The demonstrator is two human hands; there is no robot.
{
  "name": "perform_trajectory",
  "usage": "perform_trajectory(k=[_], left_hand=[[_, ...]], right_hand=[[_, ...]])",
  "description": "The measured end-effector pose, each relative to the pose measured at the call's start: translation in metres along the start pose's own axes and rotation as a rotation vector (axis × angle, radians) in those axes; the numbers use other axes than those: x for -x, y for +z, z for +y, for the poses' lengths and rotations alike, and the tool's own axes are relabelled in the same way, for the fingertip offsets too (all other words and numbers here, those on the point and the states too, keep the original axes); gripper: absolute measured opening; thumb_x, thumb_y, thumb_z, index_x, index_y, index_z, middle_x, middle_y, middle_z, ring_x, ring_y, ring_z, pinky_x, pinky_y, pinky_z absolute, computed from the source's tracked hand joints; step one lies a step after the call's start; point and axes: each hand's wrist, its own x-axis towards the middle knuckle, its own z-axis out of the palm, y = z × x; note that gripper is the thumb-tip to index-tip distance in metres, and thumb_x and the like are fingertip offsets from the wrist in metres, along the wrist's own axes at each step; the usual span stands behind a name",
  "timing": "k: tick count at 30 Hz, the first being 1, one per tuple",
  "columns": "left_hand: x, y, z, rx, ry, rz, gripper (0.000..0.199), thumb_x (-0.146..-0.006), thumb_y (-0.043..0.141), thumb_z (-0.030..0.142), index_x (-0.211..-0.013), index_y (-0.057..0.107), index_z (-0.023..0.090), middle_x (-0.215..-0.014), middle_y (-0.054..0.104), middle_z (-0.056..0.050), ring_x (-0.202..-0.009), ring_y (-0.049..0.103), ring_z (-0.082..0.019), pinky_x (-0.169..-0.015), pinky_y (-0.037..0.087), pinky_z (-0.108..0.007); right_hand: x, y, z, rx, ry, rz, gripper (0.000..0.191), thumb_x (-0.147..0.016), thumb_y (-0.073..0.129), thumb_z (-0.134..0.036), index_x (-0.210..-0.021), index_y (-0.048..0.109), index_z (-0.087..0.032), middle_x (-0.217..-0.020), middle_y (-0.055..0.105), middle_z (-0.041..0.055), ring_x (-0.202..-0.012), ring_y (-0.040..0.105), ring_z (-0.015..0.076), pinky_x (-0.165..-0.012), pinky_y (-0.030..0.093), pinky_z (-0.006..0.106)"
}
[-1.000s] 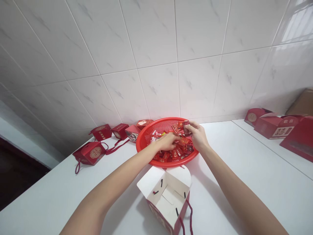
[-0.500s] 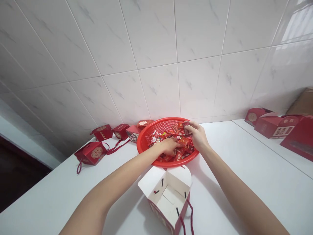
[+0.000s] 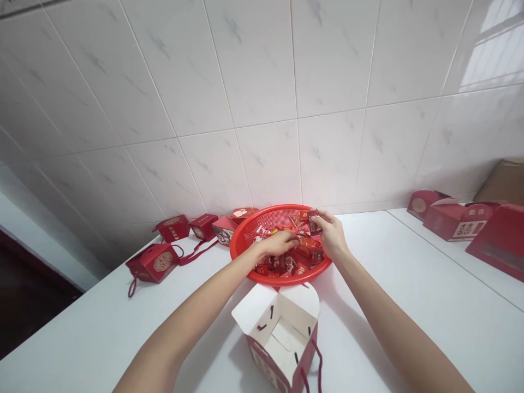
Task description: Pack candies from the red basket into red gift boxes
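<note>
A red plastic basket (image 3: 282,281) with perforated sides holds many red wrapped candies (image 3: 289,265). My left hand (image 3: 280,243) reaches over the candies, fingers stretched out and slightly bent; I see nothing held in it. At the basket's right rim, my right hand (image 3: 332,232) pinches a small dark red candy packet (image 3: 314,222) between thumb and fingers. In front of the basket stands an open gift box (image 3: 282,335), white inside and red outside, with its flaps up. A dark red cord handle (image 3: 319,363) hangs at its right side.
Several red gift boxes stand at the left, including one with a round gold pattern (image 3: 158,263). More red boxes (image 3: 456,219) and a brown cardboard box (image 3: 501,183) are at the right. A tiled wall (image 3: 266,82) rises behind the white table (image 3: 393,262).
My left hand has lifted slightly from among the candies, and its fingers have drawn together somewhat. My right hand still pinches the dark red packet. The view has tilted up a little.
</note>
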Motion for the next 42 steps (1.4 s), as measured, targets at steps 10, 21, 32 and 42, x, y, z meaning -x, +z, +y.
perform_trajectory(k=[10,21,32,42], left_hand=[[0.041,-0.034,0.028,0.642,-0.06,0.112,0.061,-0.074,0.061,0.078,-0.077,0.052,0.018,-0.077,0.057,-0.001,-0.08,0.064,-0.02,-0.082,0.055,-0.04],[0.158,-0.047,0.089,0.405,-0.054,0.017,0.026,-0.095,0.058,0.04,-0.107,0.07,0.02,-0.104,0.069,-0.004,-0.097,0.062,-0.018,-0.09,0.047,-0.031],[0.223,-0.005,0.094,0.031,-0.19,0.055,0.055,-0.087,0.067,0.051,-0.137,0.058,0.029,-0.15,0.05,-0.008,-0.138,0.045,-0.032,-0.115,0.037,-0.048],[0.229,0.009,0.08,0.117,-0.197,0.028,0.086,-0.077,0.076,0.056,-0.152,0.04,0.03,-0.158,0.04,-0.01,-0.142,0.038,-0.035,-0.117,0.033,-0.051]], right_hand=[[0.002,0.006,-0.022,-0.094,-0.002,-0.028,0.026,-0.05,0.077,-0.027,-0.074,0.071,-0.019,-0.07,0.07,-0.001,-0.064,0.059,0.0147,-0.06,0.046,0.027],[0.042,0.017,-0.076,0.119,-0.029,-0.441,0.024,-0.068,0.077,-0.027,-0.091,0.074,-0.021,-0.082,0.071,-0.0003,-0.072,0.061,0.0134,-0.064,0.048,0.025],[0.088,0.018,-0.108,0.661,-0.056,-1.171,0.018,-0.091,0.062,-0.025,-0.106,0.071,-0.019,-0.087,0.065,0.0019,-0.078,0.058,0.0142,-0.067,0.046,0.025],[0.102,0.025,-0.101,0.896,-0.102,-1.379,0.025,-0.088,0.054,-0.013,-0.105,0.071,-0.02,-0.089,0.071,0.0018,-0.075,0.061,0.0153,-0.062,0.046,0.024]])
